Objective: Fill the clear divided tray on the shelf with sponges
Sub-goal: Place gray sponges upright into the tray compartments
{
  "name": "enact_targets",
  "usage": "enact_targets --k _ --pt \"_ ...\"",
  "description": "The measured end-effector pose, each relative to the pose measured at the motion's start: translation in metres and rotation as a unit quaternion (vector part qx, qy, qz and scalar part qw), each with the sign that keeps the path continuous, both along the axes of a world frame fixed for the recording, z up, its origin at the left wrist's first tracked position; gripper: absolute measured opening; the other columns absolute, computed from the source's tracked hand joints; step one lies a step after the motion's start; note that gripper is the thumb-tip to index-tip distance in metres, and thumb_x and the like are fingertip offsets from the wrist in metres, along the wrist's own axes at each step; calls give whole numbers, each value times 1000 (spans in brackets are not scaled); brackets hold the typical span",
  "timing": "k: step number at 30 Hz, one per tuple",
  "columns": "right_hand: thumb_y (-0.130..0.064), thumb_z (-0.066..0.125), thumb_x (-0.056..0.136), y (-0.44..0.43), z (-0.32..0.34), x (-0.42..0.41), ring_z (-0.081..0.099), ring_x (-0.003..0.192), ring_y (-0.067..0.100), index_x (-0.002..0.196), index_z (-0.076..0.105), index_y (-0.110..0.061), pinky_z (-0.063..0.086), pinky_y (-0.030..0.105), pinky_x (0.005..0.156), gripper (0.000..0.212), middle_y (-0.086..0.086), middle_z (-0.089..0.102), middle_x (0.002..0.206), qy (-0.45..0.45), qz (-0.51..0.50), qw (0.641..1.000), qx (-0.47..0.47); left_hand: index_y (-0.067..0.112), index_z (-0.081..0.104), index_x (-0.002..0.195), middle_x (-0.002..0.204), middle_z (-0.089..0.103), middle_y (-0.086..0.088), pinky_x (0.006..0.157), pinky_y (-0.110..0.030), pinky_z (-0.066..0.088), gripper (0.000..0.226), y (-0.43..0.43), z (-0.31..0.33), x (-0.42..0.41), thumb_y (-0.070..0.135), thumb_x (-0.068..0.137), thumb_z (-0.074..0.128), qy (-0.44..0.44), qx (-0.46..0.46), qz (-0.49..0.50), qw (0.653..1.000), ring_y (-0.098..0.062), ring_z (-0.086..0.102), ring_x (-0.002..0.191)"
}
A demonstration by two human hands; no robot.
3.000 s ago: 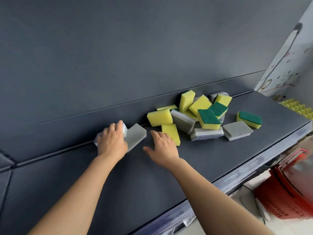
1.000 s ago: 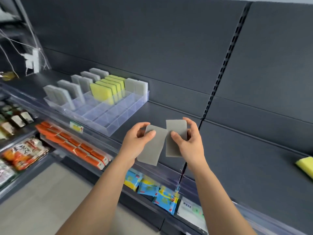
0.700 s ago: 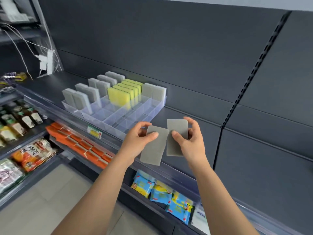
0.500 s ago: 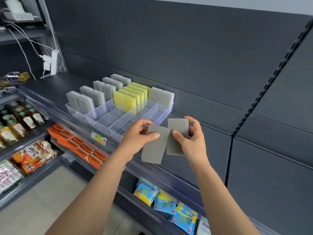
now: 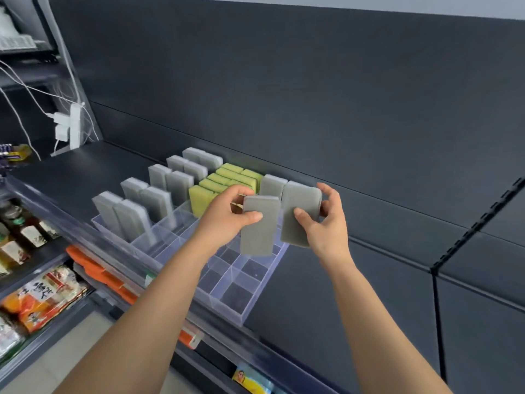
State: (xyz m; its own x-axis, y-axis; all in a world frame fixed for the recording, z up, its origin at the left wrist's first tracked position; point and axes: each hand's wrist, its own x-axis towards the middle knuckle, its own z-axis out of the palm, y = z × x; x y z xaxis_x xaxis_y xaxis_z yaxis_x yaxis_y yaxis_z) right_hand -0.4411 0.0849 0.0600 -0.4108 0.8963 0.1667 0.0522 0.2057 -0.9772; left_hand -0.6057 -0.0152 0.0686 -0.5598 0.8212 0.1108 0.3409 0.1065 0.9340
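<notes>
Two grey sponges are held upright at frame centre: left hand [image 5: 227, 213] pinches one sponge [image 5: 258, 226], right hand [image 5: 326, 223] grips the other [image 5: 299, 214], above the clear tray [image 5: 241, 280].

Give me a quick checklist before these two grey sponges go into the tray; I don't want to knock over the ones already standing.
1. Left hand grips left grey sponge firmly: ok.
2. Right hand grips right grey sponge firmly: ok.
3. Empty compartments free in the clear divided tray, right-hand columns near the front: ok.
4. Both held sponges upright, matching the standing grey sponges: ok.
5. Held sponges clear of the yellow sponges: cannot tell, left hand hides the gap.
6. Sponges lined up over one compartment each: cannot tell.
</notes>
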Motion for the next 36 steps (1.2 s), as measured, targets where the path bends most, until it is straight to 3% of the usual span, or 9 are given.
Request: enact_targets --k 4,8,11,16,19,25,29,33,36 --pt "-6 65 84 20 -4 -21 56 89 11 115 45 -33 49 22 76 45 -5 58 100 -25 -33 999 31 39 56 94 98 61 13 83 -36 51 36 19 3 -18 15 75 75 61 18 21 998 -14 59 86" --pt "-2 63 83 34 -12 -36 58 89 17 108 45 -31 48 19 73 42 -10 55 96 -47 -50 997 47 29 57 104 101 60 8 77 -21 46 35 36 7 -34 12 77 72 102 28 12 994 -6 57 83" --pt "-2 62 84 42 -21 -42 61 88 23 105 44 -33 44 15 65 42 -13 53 94 -72 -65 994 46 24 59 110 106 60 4 82 -28 48 37 48 6 -47 11 78 71 135 28 -2 990 -11 58 88" --pt "-5 62 82 47 -38 -51 59 88 24 107 44 -36 50 31 73 43 -3 54 98 -137 -91 985 48 24 58 110 105 54 4 87 -34 46 39 67 5 -59 8 77 69 185 16 -32 982 -15 56 91" --pt "-8 62 82 46 -44 -56 55 90 20 117 45 -29 49 35 76 44 -2 55 99 -205 -98 969 95 26 55 109 105 52 6 85 -33 44 37 75 3 -66 10 79 68 219 -6 -69 973 -14 53 92" --pt "-13 60 86 43 -53 -54 50 91 20 125 45 -23 46 35 65 43 -6 48 94 -319 -111 922 188 27 51 110 109 51 7 82 -34 44 35 86 -7 -75 12 82 66 251 -50 -126 958 -15 52 93" --pt "-13 60 86 41 -58 -55 50 90 20 125 45 -22 40 30 64 43 -7 45 92 -329 -120 917 188 24 49 114 118 52 7 83 -37 45 36 92 -15 -77 10 84 64 315 -85 -135 935 -20 52 97" --pt "-18 62 87 41 -55 -55 53 86 20 128 43 -24 45 33 64 45 -5 47 99 -340 -124 914 182 19 50 118 115 59 -1 87 -37 39 37 99 -19 -74 16 84 65 433 -113 -127 885 -25 49 107" --pt "-21 62 87 38 -57 -54 49 79 18 136 40 -28 44 32 63 54 -5 44 101 -329 -121 913 208 24 50 119 117 59 4 87 -35 34 38 104 -19 -73 21 84 65 482 -137 -109 859 -22 46 114"
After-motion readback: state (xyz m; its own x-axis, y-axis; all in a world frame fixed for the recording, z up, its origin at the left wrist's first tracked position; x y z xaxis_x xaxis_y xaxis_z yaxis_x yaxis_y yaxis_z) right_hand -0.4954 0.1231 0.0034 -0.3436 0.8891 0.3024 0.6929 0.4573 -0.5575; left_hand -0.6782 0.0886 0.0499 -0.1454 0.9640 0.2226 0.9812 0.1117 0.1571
